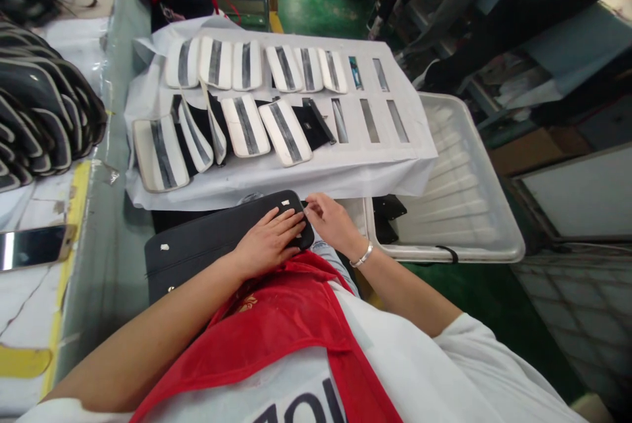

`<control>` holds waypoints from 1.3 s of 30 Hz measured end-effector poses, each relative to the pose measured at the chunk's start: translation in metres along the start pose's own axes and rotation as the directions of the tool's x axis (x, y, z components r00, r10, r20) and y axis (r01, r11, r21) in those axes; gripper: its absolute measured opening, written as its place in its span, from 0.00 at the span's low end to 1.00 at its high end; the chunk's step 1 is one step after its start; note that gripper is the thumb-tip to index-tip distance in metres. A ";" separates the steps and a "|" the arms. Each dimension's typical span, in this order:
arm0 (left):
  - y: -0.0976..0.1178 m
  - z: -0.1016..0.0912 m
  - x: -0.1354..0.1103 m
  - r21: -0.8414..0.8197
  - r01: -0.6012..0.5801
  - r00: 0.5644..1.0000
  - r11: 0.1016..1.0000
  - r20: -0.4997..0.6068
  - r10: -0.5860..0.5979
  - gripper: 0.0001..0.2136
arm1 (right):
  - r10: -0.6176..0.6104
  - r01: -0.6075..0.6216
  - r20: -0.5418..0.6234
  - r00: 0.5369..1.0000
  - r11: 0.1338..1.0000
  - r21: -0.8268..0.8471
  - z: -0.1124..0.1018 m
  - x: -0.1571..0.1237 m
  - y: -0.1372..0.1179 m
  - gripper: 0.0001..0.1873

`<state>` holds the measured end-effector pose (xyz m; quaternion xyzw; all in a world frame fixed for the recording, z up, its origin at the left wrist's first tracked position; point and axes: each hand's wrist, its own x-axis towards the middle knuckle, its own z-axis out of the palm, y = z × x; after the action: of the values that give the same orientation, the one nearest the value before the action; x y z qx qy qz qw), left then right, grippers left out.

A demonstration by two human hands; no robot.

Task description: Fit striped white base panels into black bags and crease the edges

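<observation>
A black, leather-like panel [197, 247] with rounded corners lies across my lap, its long side running left to right. Small white scraps stick to its surface, and a seam line crosses it. My left hand [270, 239] rests flat on the panel's right end, fingers stretched out. At the panel's right corner is my right hand [333, 220], a bracelet on its wrist. Its fingers are curled together by the edge; whatever they pinch is too small or hidden to tell.
White-covered board [316, 170] ahead has slots and rows of white flaps with grey strips [244, 124]. Translucent bin [459, 173] at right holds black pieces [388, 212]. Left bench carries stacked black panels [39, 100] and a phone [34, 247]. People stand beyond.
</observation>
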<state>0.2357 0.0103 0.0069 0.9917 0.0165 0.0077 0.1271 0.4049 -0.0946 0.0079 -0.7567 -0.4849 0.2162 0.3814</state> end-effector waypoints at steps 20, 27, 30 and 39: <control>-0.073 -0.031 0.011 -0.199 0.524 0.850 0.828 0.176 -0.496 0.26 | 0.322 -0.316 0.141 0.936 0.947 -0.066 -0.001 -0.014 -0.015 0.09; -0.086 -0.028 0.012 -0.271 0.473 0.876 0.838 0.243 -0.416 0.25 | 0.441 -0.451 0.241 0.865 0.893 -0.016 0.009 0.008 -0.013 0.11; -0.088 -0.025 0.011 -0.270 0.472 0.877 0.839 0.240 -0.416 0.26 | 0.405 -0.368 0.262 0.876 0.912 -0.181 0.009 0.015 -0.020 0.15; -0.094 -0.021 0.008 -0.290 0.486 0.865 0.825 0.291 -0.408 0.24 | -0.146 0.336 0.505 0.851 0.890 -0.307 0.008 0.010 -0.049 0.17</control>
<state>0.2405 0.1063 0.0032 0.9152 0.2340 -0.1274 0.3023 0.3754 -0.0711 0.0421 -0.6731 -0.6880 0.2425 0.1215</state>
